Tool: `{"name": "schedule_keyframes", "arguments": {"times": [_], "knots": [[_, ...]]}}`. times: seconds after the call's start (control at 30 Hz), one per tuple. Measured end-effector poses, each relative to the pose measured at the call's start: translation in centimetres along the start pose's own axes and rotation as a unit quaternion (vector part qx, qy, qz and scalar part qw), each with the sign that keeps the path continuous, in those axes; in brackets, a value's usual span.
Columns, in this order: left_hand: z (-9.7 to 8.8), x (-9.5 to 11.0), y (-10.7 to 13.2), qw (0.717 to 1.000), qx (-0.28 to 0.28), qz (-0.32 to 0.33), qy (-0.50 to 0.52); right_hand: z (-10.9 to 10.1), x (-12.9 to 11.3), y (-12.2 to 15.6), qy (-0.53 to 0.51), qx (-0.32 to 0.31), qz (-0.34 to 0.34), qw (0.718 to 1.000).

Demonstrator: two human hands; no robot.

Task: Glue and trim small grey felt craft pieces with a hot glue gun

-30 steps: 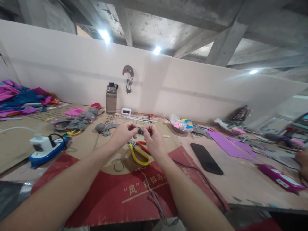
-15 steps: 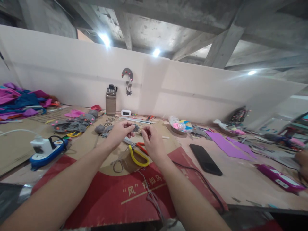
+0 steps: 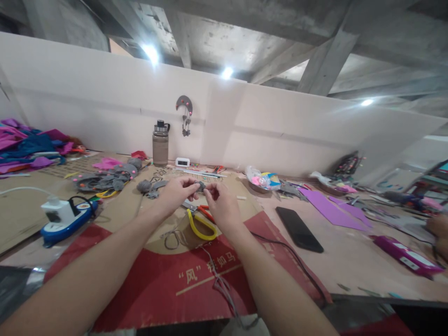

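Observation:
My left hand pinches a small grey felt piece between thumb and fingers, above the cardboard. At the piece's right edge, the thumb and fingers of my right hand are closed in a pinch; whatever is between them is too small to make out. Below the hands lie scissors with yellow and orange handles, their blades partly showing by my left hand. Grey yarn trails down over the red printed board, and a loop of it rests left of the scissors.
Left are a blue-and-white power strip and grey felt pieces with pink dots. A bottle stands at the back. To the right lie a black phone, purple sheets and a magenta device. Another person's hand shows far right.
My right hand's fingertips have come closer to the felt piece, which has shifted slightly right. The scissors and phone stay in place.

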State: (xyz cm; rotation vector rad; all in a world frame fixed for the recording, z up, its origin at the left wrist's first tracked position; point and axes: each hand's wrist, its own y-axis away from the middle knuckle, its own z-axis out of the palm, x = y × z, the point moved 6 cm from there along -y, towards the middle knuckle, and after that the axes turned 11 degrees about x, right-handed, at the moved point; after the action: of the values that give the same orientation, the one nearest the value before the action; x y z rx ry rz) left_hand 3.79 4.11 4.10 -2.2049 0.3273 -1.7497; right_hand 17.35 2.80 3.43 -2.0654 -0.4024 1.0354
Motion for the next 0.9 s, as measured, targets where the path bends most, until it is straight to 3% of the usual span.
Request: {"name": "schedule_keyframes", "arguments": {"times": [0.43,0.63,0.9], "knots": [[0.3,0.4,0.4,0.997,-0.03,0.024,-0.068,0.1,0.5,-0.1,-0.011,-0.002,0.027,1.0],[0.7,-0.7,0.2,0.998,-0.045,-0.037,0.03,-0.1,0.0,-0.2,-0.036,0.009,0.048,0.998],[0.5,-1.7,-0.2,0.992,-0.02,-0.084,0.094,-0.3,-0.4,-0.3,-0.079,0.003,0.069,0.995]]}}
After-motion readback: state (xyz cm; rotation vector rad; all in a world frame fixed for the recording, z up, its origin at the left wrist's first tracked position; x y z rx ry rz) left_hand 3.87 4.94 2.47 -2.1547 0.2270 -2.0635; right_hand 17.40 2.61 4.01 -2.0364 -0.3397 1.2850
